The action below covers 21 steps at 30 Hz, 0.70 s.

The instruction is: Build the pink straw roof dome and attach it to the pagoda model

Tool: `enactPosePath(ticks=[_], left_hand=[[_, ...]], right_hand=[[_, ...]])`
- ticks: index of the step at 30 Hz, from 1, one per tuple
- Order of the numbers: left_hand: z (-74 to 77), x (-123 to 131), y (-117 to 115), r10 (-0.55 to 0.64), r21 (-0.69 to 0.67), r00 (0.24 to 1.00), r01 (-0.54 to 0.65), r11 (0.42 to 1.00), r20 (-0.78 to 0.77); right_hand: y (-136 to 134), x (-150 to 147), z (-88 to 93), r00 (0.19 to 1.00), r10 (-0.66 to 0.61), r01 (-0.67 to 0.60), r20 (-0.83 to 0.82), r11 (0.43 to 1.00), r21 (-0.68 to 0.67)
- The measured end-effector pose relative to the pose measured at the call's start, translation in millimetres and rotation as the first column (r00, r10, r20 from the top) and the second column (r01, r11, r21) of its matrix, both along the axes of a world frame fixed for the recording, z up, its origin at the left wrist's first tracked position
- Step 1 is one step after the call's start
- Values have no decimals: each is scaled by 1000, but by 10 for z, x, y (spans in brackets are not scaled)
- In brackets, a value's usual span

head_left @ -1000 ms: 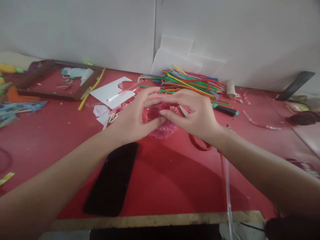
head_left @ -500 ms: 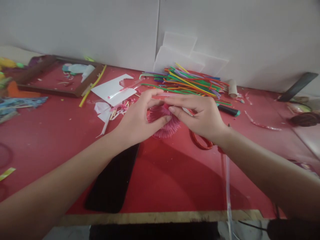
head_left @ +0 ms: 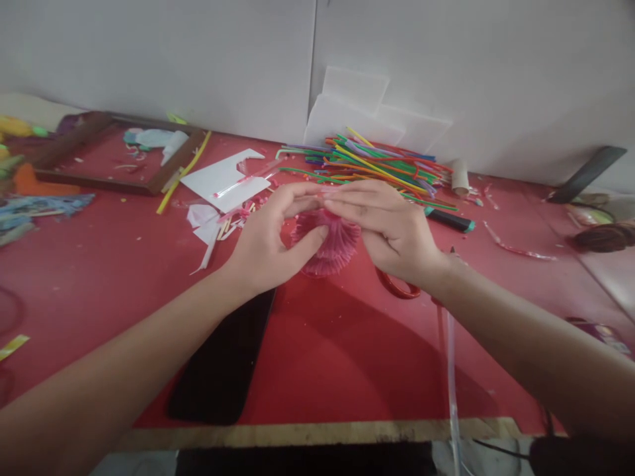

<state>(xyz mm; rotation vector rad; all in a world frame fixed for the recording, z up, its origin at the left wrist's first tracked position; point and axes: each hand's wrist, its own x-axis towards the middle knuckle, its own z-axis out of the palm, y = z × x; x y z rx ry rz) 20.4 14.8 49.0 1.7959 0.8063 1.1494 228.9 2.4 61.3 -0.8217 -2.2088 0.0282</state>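
Observation:
A pink, fan-shaped piece with pleated or fringed folds (head_left: 335, 246) hangs between my two hands, above the red tabletop. My left hand (head_left: 278, 244) grips its left side, the thumb lying across the front folds and the fingers behind. At the narrow top, the fingers of my right hand (head_left: 391, 228) are pressed close together on the piece; its right thumb is mostly hidden. Just below my right hand lie the red handles of what look like scissors (head_left: 401, 288), partly covered by it.
Colourful pipe cleaners (head_left: 381, 158) are heaped at the back. A black phone-like slab (head_left: 223, 363) lies near the front edge, with white paper (head_left: 225, 178) and pink scraps beyond. A brown frame (head_left: 94, 180) is at left, a glue stick (head_left: 451, 370) at right, a cutter (head_left: 450, 219) behind.
My right hand has shifted up slightly over the top of the pink piece, its thumb moving out of sight. My left thumb has slid left and up, showing more of the folds.

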Motion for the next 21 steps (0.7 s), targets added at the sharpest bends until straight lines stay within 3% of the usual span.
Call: enactPosePath(ticks=[6,15,21], left_hand=[[-19,7,0,-6,14,999,7,1000,-47],[-86,8,58,26,160,994,-9,987,-102],[-114,13,79,33,193,996,-17,981,-80]], right_hand=[[23,-10,-93,1000,1,-1,29,1000,4],[-18,-25,-198,1000,1,-1,-30,1000,-2],[-75,-46,-118,993,8,-21,-115,994,-107]])
